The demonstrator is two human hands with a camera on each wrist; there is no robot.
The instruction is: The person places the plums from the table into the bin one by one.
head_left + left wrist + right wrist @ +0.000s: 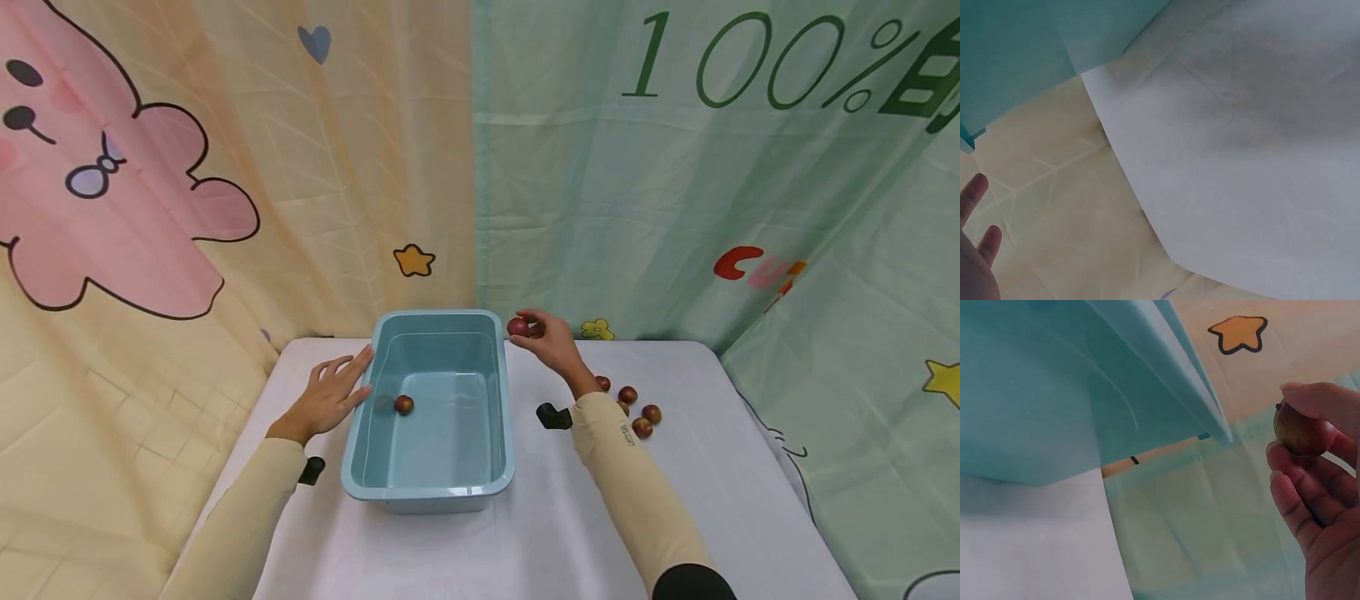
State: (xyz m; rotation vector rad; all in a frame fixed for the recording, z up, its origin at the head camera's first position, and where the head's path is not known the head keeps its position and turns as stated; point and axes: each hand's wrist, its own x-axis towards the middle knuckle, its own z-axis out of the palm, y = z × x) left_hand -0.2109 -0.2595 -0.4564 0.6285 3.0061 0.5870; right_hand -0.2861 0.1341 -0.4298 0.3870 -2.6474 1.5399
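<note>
While the left hand [330, 398] lies with fingers extended and slightly spread against the left rim of a rectangular pale-blue plastic basin [427, 492], holding nothing, the right hand [551, 340] pinches a small round reddish-brown fruit [517, 327] between thumb and fingertips. The held fruit is just beside the basin's far right corner, outside the rim; in the right wrist view the lower fingers curl loosely beneath it. A single glossy reddish-brown fruit [404, 405] sits on the basin floor, toward the left wall, and a cluster of similar round fruits [642, 427] rests beside the right forearm, partly hidden by it.

Large green characters reading "100%" [768, 62] run across the upper right of the backdrop, followed by a green shape cut off at the edge. Lower down, a red "C" [737, 262] leads a short run of coloured letters that fades into a fold. Small dark lettering [627, 435] on the cream right sleeve [637, 475] is too small to read.

A smooth white cloth [547, 533] covers the table. Behind it hangs a printed fabric curtain [360, 167], cream at left and mint green at right, bearing a pink cartoon bear [127, 225], a blue heart [314, 44] and an orange star [414, 260].
</note>
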